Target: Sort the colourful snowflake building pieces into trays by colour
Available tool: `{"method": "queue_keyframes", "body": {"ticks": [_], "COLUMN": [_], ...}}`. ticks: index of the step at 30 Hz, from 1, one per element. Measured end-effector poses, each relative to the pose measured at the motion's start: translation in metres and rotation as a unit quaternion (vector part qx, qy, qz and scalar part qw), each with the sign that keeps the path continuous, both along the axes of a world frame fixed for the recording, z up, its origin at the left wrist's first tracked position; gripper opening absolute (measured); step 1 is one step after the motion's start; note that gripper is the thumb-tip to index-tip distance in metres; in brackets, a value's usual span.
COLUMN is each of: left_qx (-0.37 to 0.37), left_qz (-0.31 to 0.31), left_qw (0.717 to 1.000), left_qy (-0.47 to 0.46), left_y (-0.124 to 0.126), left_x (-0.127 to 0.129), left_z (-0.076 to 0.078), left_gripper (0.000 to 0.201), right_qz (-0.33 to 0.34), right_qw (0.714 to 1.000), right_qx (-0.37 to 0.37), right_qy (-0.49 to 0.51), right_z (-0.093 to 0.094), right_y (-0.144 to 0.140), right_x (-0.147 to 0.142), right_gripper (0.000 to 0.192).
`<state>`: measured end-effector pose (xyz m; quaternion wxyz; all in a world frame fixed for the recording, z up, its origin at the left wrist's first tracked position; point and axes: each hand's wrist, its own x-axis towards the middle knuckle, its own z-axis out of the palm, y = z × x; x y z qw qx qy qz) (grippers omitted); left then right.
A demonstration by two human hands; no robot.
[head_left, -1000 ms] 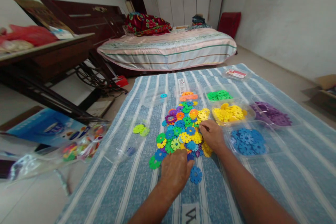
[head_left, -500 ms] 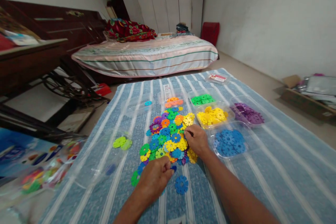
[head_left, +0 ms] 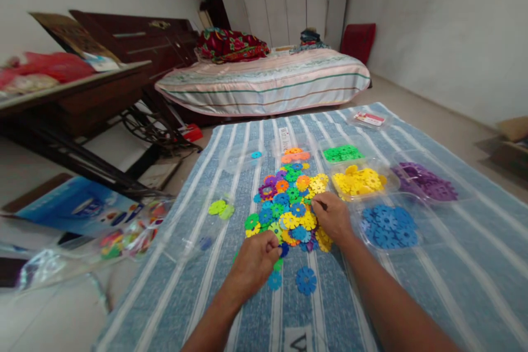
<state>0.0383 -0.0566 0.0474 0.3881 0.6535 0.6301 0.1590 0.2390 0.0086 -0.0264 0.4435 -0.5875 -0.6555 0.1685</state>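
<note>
My left hand (head_left: pixel 253 263) and right hand (head_left: pixel 332 215), curled, grips hidden, pick slowly through the heap of bright plastic snowflake discs (head_left: pixel 289 203), best one colour at a time.

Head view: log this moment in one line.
left hand: on mixed disc pile, near edge | right hand: on pile, right side | loose blue disc: mat, apart

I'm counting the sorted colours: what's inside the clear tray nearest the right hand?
The clear tray holds only blue flower discs, piled; any beneath the top ones are hidden. The right hand rests beside it.
</note>
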Motion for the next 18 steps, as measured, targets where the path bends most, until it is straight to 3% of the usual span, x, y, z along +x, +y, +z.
{"method": "queue_keyframes", "body": {"ticks": [6,11,14,18], "left_qx": [0.024,0.091,0.082,0.022], "left_qz": [0.081,0.149,0.131,0.067], "left_qw": [0.996,0.976,0.955,0.918], "left_qy": [-0.006,0.132,0.254,0.390], "left_y": [-0.002,0.009,0.019,0.030], "left_x": [-0.029,-0.082,-0.109,-0.124], "left_z": [0.030,0.062,0.071,0.069], "left_gripper": [0.015,0.017,0.014,0.013], "right_qz": [0.000,0.003,0.007,0.005], "right_qw": [1.000,1.000,1.000,1.000], "right_qx": [-0.011,-0.023,-0.018,-0.019], "right_qy": [0.009,0.007,0.007,0.004], "right_z": [-0.004,-0.005,-0.005,-0.005], "right_y": [-0.004,-0.005,-0.005,-0.005], "right_x": [0.002,0.003,0.004,0.004], "right_gripper": [0.019,0.019,0.019,0.020]}}
